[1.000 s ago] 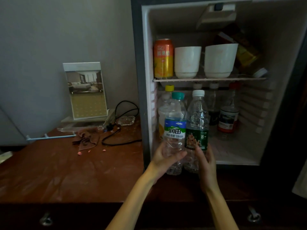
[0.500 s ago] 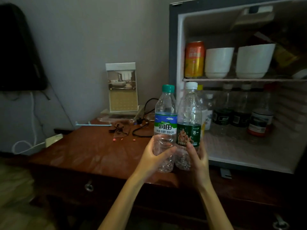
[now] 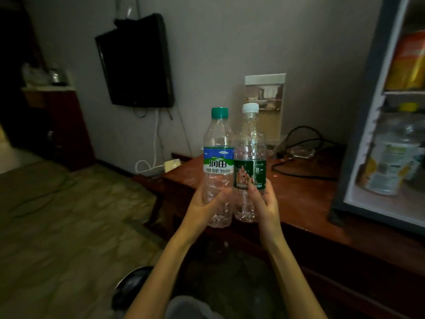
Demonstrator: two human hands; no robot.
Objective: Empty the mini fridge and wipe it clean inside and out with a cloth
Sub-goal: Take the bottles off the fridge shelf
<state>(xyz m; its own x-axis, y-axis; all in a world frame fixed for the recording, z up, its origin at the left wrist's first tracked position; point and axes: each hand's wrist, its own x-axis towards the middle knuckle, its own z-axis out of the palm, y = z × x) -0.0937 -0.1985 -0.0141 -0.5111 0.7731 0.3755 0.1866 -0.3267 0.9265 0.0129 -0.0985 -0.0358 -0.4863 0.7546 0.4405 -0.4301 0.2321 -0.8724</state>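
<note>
Two water bottles are being held upright and touching, clear of the mini fridge [image 3: 368, 116] and in front of the desk [image 3: 305, 189]. The left hand [image 3: 202, 206] grip is wrapping the green-capped bottle [image 3: 218, 166], and the right hand [image 3: 266, 203] grip is wrapping the white-capped bottle [image 3: 249, 157]. The fridge is standing open with an orange can [image 3: 407, 61] and a yellow-capped bottle [image 3: 388, 162] inside, so emptying looks barely begun and wiping is not yet started.

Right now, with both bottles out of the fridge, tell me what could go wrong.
1. The left hand and right hand grip the green-capped bottle and white-capped bottle low down, so either tall bottle might tip or slip.
2. A black cable lies on the table; a bottle set on it could topple.
</note>
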